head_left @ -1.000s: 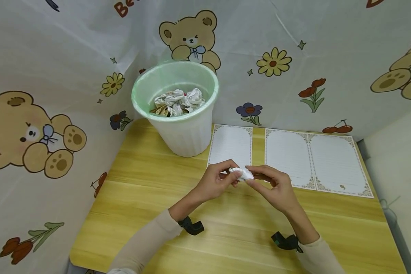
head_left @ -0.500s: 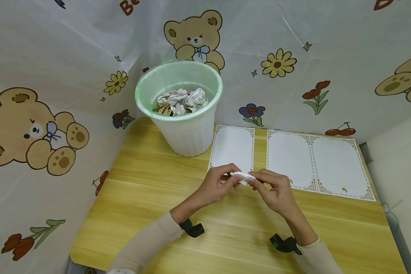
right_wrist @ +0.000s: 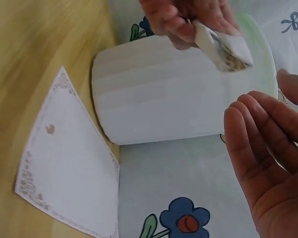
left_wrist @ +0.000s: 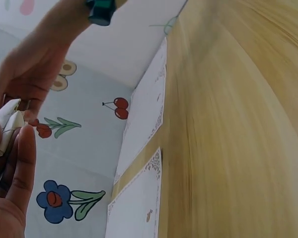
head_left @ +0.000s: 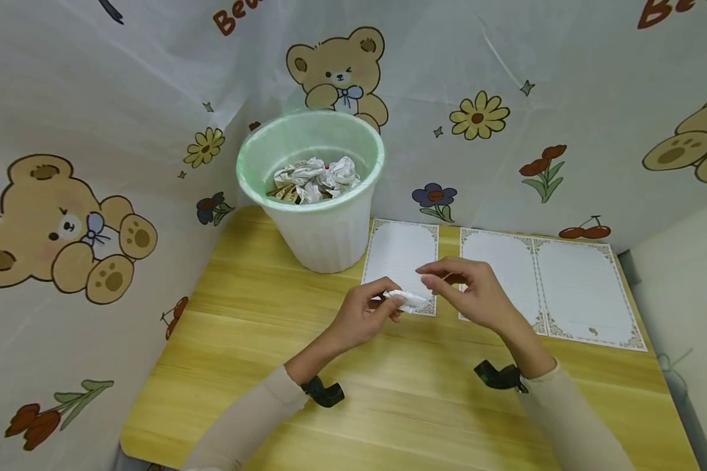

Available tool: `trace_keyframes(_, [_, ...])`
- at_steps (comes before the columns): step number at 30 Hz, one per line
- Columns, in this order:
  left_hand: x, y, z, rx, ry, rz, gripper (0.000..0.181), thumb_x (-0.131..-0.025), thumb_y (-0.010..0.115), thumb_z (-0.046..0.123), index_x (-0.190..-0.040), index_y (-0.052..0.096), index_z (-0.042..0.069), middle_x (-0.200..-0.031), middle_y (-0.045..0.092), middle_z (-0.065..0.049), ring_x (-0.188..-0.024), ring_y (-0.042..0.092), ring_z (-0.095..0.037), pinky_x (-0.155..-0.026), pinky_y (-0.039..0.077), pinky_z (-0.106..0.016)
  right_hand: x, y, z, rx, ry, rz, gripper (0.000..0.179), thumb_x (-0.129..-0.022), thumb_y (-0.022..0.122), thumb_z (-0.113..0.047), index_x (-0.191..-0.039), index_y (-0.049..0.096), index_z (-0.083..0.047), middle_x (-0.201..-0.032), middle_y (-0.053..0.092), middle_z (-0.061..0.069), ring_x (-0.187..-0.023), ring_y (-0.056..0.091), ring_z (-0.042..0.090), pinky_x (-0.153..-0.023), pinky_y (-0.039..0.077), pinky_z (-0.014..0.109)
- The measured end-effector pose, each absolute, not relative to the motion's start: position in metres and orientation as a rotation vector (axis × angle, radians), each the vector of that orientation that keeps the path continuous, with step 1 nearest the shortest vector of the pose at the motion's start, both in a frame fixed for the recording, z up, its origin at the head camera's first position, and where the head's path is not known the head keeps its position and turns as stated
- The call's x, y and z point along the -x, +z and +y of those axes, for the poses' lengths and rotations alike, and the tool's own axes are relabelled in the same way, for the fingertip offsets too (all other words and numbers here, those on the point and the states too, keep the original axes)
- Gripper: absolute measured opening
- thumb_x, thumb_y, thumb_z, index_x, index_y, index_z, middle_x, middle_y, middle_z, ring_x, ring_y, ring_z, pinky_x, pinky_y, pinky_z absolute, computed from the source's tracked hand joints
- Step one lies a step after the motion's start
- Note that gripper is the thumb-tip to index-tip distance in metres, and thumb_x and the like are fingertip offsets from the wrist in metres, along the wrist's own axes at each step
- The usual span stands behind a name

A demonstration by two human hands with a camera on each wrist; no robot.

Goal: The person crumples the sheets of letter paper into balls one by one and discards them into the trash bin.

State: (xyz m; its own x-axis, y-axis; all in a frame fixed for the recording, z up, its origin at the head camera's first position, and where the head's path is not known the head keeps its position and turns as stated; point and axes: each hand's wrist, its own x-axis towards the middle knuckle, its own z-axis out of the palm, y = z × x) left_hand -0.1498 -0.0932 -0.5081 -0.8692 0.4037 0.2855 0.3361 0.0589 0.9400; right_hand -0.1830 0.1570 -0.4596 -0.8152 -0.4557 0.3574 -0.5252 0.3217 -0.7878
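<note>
1. "Be" in red letters [head_left: 225, 23] on the wall cloth [head_left: 601, 111], far beyond the left hand [head_left: 359, 317] and to its left; a further letter is cut off by the head view's upper edge.
2. A red "B" [head_left: 654, 12] on the same cloth, far beyond the right hand [head_left: 483, 294] and to its right; the lettering after it is mostly cut off.
3. A small brown mark [head_left: 593, 331] on the paper [head_left: 583, 288] right of the right hand, too small to read.
</note>
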Motion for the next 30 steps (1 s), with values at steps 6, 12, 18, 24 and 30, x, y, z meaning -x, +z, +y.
trace_keyframes(6, [0.147,-0.515,-0.102,-0.754,1.979,2.220,0.011,-0.109,0.066,0.017,-0.104,0.071,0.008,-0.091,0.074,-0.015,-0.073,0.076,-0.027,-0.069,0.068,-0.045,0.238,-0.423,0.146,-0.889,1.644,-2.509,0.024,-0.108,0.066,-0.013,-0.129,0.077,-0.011,-0.112,0.078,0.010,-0.086,0.075,0.016,-0.079,0.065,0.025])
trace_keyframes(12, [0.148,-0.519,-0.108,-0.742,1.966,2.243,0.010,-0.108,0.066,0.016,-0.106,0.072,0.008,-0.093,0.074,-0.015,-0.073,0.077,-0.026,-0.069,0.068,-0.045,0.284,-0.395,0.114,-0.838,1.866,-2.442,0.037,-0.108,0.067,-0.019,-0.144,0.066,-0.008,-0.108,0.075,-0.003,-0.091,0.076,0.017,-0.081,0.067,0.034])
trace_keyframes(18, [0.148,-0.521,-0.111,-0.756,1.976,2.255,0.010,-0.109,0.066,0.015,-0.106,0.072,0.008,-0.092,0.074,-0.015,-0.073,0.076,-0.023,-0.069,0.068,-0.037,0.311,-0.380,0.084,-0.739,2.029,-2.403,0.058,-0.107,0.068,-0.026,-0.160,0.049,-0.015,-0.120,0.072,0.009,-0.092,0.077,0.019,-0.081,0.068,0.034])
trace_keyframes(24, [0.146,-0.521,-0.113,-0.751,1.979,2.239,0.011,-0.109,0.065,0.015,-0.108,0.072,0.006,-0.094,0.073,-0.018,-0.076,0.076,-0.032,-0.070,0.068,-0.036,0.320,-0.379,0.073,-0.718,2.010,-2.464,0.069,-0.103,0.074,-0.023,-0.164,0.044,-0.021,-0.117,0.069,0.005,-0.095,0.076,0.028,-0.079,0.067,0.030])
trace_keyframes(30, [0.146,-0.505,-0.117,-0.721,1.973,2.262,0.010,-0.109,0.065,0.015,-0.110,0.072,0.007,-0.094,0.073,-0.017,-0.075,0.077,-0.024,-0.072,0.068,-0.044,0.320,-0.378,0.072,-0.721,1.955,-2.494,0.072,-0.102,0.076,-0.025,-0.165,0.042,-0.023,-0.117,0.070,0.006,-0.092,0.076,0.022,-0.077,0.066,0.028])
